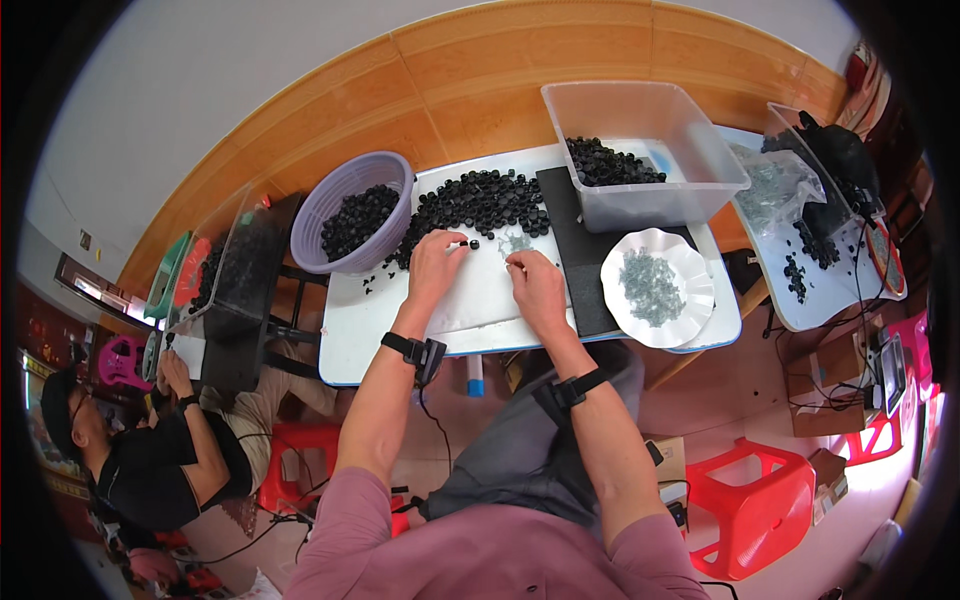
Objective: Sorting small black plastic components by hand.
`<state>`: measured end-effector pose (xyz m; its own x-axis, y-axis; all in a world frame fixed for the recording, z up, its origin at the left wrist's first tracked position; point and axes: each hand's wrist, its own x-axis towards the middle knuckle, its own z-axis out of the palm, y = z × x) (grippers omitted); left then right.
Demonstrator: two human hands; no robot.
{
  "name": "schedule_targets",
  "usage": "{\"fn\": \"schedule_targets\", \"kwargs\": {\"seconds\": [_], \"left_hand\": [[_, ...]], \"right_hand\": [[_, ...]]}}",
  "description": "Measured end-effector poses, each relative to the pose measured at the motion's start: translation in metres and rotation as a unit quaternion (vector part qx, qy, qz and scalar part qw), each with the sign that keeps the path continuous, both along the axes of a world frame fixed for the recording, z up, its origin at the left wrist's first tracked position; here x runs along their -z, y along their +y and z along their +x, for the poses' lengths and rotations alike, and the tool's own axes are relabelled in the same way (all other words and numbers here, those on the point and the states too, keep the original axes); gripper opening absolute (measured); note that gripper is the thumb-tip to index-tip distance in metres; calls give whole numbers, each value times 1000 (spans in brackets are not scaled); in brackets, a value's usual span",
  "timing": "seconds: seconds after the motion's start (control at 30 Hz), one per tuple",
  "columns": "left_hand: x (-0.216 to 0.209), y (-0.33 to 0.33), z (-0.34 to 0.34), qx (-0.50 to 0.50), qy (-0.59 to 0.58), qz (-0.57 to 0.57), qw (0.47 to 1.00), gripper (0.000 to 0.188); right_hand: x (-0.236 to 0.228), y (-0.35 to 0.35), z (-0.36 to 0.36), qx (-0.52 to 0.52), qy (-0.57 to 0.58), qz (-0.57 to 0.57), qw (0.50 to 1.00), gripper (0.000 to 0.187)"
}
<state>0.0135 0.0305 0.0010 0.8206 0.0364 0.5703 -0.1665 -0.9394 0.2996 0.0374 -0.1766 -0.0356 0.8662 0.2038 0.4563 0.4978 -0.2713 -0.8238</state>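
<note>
On the white table, my left hand (436, 268) is closed in a pinch, with a small black cap (474, 244) at its fingertips. Just beyond the hand spreads a heap of black caps (480, 202). To its right, my right hand (540, 292) has its thumb and fingers pressed together. What they hold, if anything, is too small to make out. A little pile of clear plastic pieces (516, 242) lies right by those fingertips. The two hands are apart.
A purple basket (304, 222) of black caps stands left, a clear bin (700, 165) of them at back right. A white scalloped plate (690, 250) holds clear pieces by a black mat (588, 292). Red stools (770, 500) flank me. Another person (170, 450) works at left.
</note>
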Motion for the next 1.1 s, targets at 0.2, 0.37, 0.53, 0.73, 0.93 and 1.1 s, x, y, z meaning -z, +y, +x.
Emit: {"fn": "schedule_targets", "kwargs": {"seconds": [0.2,0.37,0.53,0.73,0.93,1.1], "left_hand": [[9,-34,-20,36,126,-473,871,19],[33,-43,-28,85,124,-534,832,25],[31,-46,-32,87,139,-491,855,24],[23,-47,-35,70,122,-443,885,21],[25,-50,-33,73,53,-334,938,20],[24,-53,-35,73,75,-335,936,22]], "right_hand": [[-1,-5,0,20,38,46,998,11],[-9,-6,-2,-8,124,110,986,13],[-7,-6,-4,-66,181,180,965,14],[-8,-6,-4,-41,166,137,976,13],[-9,-5,-7,-37,139,83,986,13],[-6,-5,-7,-39,151,106,982,13]]}}
